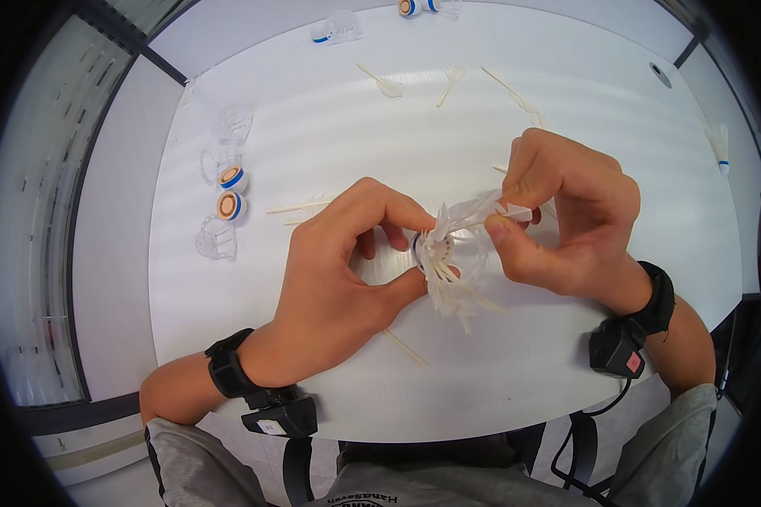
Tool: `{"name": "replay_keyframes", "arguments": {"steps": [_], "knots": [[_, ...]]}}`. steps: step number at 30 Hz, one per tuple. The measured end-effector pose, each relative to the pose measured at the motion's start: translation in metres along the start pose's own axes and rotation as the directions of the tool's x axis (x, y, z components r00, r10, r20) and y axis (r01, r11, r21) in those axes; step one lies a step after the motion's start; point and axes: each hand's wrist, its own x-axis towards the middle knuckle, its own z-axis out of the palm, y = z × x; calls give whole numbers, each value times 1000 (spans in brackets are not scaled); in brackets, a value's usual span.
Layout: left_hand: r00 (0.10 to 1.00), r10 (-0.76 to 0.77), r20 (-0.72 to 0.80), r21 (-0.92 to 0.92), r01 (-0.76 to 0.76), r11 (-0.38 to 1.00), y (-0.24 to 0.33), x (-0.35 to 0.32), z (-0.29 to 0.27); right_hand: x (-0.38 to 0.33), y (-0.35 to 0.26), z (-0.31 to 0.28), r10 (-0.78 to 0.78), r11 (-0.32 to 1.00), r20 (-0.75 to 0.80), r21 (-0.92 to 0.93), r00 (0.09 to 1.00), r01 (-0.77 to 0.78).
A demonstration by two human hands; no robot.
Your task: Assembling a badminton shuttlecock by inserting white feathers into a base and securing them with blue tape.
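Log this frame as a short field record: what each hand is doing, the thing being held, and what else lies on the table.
left hand: grips the shuttlecock at its cork end, thumb and forefinger around it
right hand: pinches one white feather of the shuttlecock
shuttlecock state: feathers splayed and ragged
table: white, rounded edge
loose feathers: scattered at the far side
cork bases: two, with blue bands, at the left

Two hands [338, 270] [566, 211] are sharing one white feathered shuttlecock [448, 262]; four blue-banded cork shuttlecock bases [233, 179] [229, 206] [321, 38] [409, 7] are lying apart.
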Motion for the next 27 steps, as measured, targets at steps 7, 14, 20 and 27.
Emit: {"name": "replay_keyframes", "arguments": {"steps": [7, 14, 20, 27], "knots": [[1000, -7, 1, -4, 7, 1000, 1, 0, -1, 0, -2, -1, 29, 999, 4, 26, 1000, -30], [999, 40, 16, 41, -41, 998, 3, 1, -2, -1, -4, 0, 34, 999, 9, 7, 999, -34], [999, 34, 24, 39, -35, 999, 4, 1, -3, -1, -2, 0, 7, 1000, -6, 8, 1000, -7], [999, 28, 43, 65, -31, 997, 3, 1, -3, -2, -2, 0, 33, 999, 18, 23, 999, -34]]}}
